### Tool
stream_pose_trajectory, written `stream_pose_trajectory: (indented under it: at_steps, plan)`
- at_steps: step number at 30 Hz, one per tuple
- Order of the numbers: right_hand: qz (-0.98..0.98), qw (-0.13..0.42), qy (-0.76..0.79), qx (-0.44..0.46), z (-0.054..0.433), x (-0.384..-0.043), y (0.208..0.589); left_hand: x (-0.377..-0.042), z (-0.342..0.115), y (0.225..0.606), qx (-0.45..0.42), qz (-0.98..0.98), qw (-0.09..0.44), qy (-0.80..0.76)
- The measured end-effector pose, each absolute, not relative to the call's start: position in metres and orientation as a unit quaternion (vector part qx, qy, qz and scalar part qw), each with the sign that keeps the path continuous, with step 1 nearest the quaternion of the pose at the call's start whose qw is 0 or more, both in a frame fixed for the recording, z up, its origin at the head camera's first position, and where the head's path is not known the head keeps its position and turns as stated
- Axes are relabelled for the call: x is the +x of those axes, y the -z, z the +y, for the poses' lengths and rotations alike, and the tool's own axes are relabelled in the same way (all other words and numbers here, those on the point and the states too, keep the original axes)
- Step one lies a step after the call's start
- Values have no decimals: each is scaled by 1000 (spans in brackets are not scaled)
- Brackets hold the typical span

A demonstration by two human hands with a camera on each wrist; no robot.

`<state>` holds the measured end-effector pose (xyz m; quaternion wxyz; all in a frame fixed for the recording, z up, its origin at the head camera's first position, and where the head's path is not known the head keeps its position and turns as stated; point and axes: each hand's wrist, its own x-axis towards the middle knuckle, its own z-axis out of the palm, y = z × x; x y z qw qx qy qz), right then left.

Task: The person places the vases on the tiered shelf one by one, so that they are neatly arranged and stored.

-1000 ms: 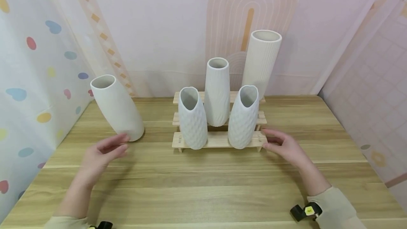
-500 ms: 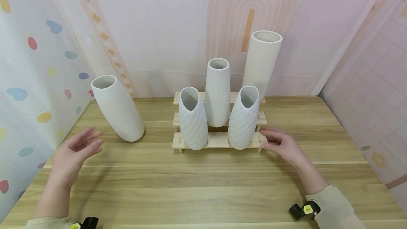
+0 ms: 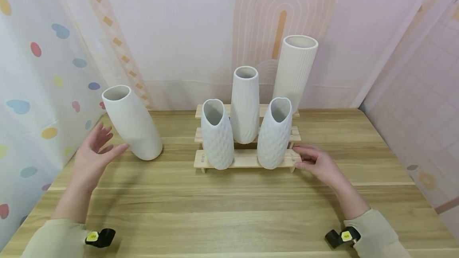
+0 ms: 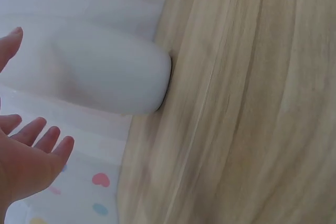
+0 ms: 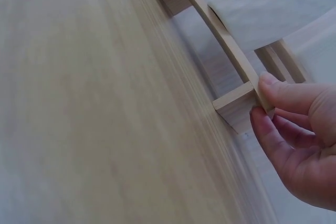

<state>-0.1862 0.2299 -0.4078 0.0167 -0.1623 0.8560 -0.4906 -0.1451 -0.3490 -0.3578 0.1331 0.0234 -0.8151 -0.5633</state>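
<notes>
A smooth white vase [image 3: 134,124] stands upright on the table at the left. Beside its lower left, my left hand [image 3: 95,154] is spread with thumb and fingers apart; in the left wrist view a gap shows between the fingers [image 4: 37,140] and this vase [image 4: 110,66]. My right hand [image 3: 317,166] pinches the right end of the lowest step of a three-step wooden rack [image 3: 245,158]; the right wrist view shows the thumb [image 5: 286,95] on the step's end. Two dimpled vases [image 3: 218,142] stand on that lowest step.
A slimmer textured vase [image 3: 245,106] stands on the rack's middle step. At the back right, a tall ribbed vase [image 3: 295,71] stands on the top step. The wooden table [image 3: 229,218] meets patterned curtains [image 3: 179,31] behind and at both sides.
My left hand drew back left from the smooth vase, then moved forward and right toward it again with fingers more spread. The right hand and the vases have stayed in place.
</notes>
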Motion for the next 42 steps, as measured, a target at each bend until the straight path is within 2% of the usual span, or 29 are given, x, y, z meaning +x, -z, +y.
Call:
stream_pose_trajectory:
  at_steps: [11, 25, 31, 42]
  plan:
    - [853, 17, 495, -166, 229, -185, 409, -171, -326, 367, -4, -772, 150, 617]
    - [851, 17, 496, -169, 230, -186, 412, -183, -313, 387, 40, -800, 198, 565]
    - [853, 18, 496, -165, 229, -185, 411, -184, -313, 398, 47, -812, 204, 545]
    - [864, 19, 478, -158, 231, -190, 413, -188, -311, 398, 95, -820, 208, 524]
